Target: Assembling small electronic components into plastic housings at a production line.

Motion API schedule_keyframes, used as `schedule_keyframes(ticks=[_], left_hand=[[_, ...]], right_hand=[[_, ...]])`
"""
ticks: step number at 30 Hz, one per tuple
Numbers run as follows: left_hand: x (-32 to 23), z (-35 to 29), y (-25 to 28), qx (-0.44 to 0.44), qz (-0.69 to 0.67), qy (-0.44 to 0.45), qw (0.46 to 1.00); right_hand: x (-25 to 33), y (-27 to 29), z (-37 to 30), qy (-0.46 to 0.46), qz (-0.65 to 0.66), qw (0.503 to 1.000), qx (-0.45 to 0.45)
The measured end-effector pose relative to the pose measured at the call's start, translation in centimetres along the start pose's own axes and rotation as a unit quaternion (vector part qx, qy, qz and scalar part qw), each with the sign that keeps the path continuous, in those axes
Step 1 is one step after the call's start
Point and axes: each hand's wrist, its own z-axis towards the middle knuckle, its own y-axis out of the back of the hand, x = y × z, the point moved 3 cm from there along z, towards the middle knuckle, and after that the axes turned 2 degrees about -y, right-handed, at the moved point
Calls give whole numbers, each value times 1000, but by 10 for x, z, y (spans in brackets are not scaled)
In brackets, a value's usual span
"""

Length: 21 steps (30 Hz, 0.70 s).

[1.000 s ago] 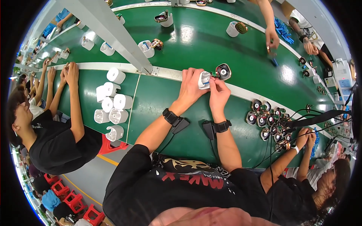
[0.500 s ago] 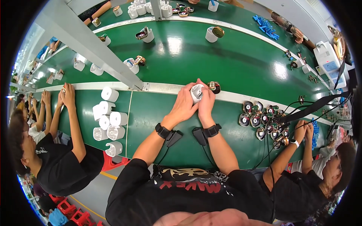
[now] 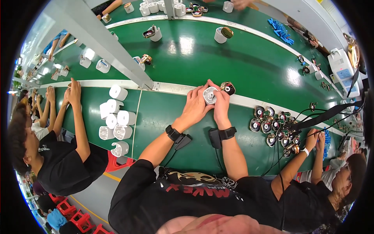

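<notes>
Between both hands, at the metal rail, I hold a white plastic housing (image 3: 209,96) with its hollow end turned up, showing ribs inside. My left hand (image 3: 192,106) wraps its left side, fingers curled round it. My right hand (image 3: 222,107) grips the right side, the thumb at the rim. Just beyond the right fingers sits a black and gold component with a round face (image 3: 228,88); whether it is joined to the housing I cannot tell. Both wrists wear black straps with small black boxes.
White housings (image 3: 122,132) stand grouped at the left. Several black and gold components (image 3: 266,125) lie in a cluster at the right, near black cables (image 3: 323,117). Co-workers sit on both sides. A slanted grey post (image 3: 117,58) meets the rail (image 3: 175,89); beyond it runs a green belt (image 3: 187,62) carrying parts.
The housing has tilted in my hands, so its hollow end now shows more fully. My fingers have shifted round it. The whole view has moved slightly.
</notes>
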Motion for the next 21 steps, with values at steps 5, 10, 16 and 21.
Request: schedule_keyframes(ticks=[5, 10, 16, 21], left_hand=[[10, 9, 5, -30, -56, 93, 994], [66, 43, 7, -103, 19, 119, 987], [87, 74, 23, -106, 13, 139, 985], [63, 0, 51, -95, 3, 128, 987]], right_hand=[[1, 3, 0, 19, -117, 993, -17], [7, 6, -19, 65, -318, 946, 20], [12, 18, -34, 151, -403, 900, 65], [3, 18, -35, 159, -402, 899, 64]])
